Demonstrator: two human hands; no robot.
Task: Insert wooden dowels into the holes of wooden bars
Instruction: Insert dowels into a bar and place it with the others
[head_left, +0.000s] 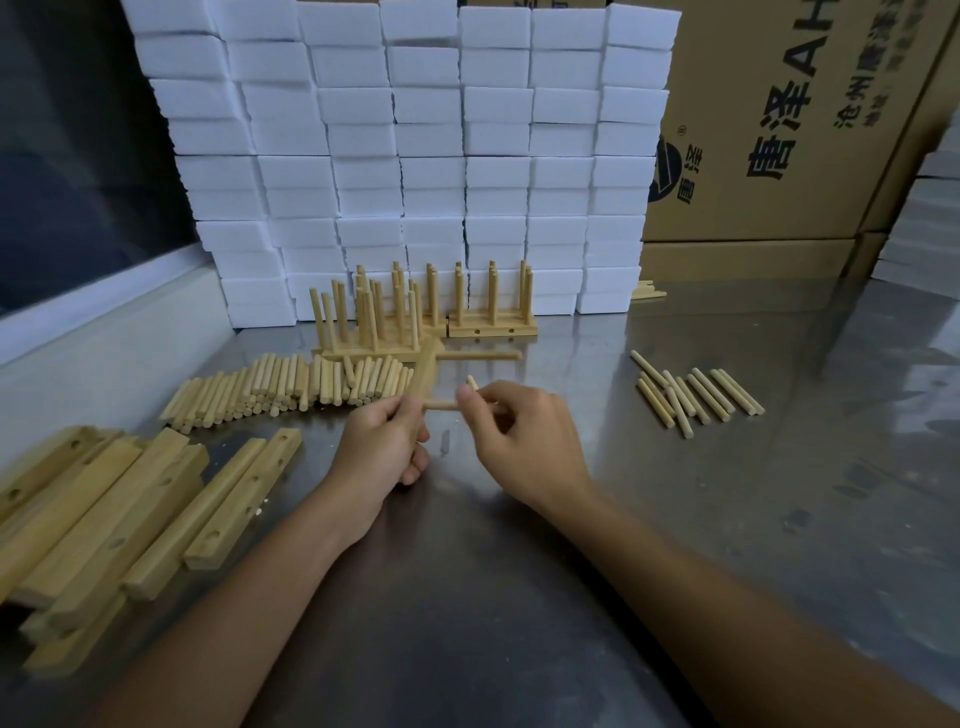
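Just above the middle of the steel table (519, 545), I held a pale square-edged wooden bar (427, 375) in my left hand (384, 441), fingers curled round its lower end, the bar slanting up and away from me. One round dowel (480, 355) already stuck out sideways from its far end, pointing right. My right hand (519, 436) pinched a second smooth dowel (441, 405) between thumb and fingertips, lying level with its left end at the bar beside my left thumb; a further dowel tip (471, 382) poked up behind my right fingers, though I could not tell how it was held. To the left lay a long heap of loose dowels (291, 387), short blunt-ended cylinders side by side, and nearer me a pile of drilled bars (119, 514) with round holes in their faces. A smaller scatter of dowels (696, 397) lay well apart on my right. Behind the heap stood finished bars (441, 317) with dowels upright like pegs. Beyond them rose a wall of matte white foam blocks (415, 156), with printed cardboard boxes (789, 130) on the right.
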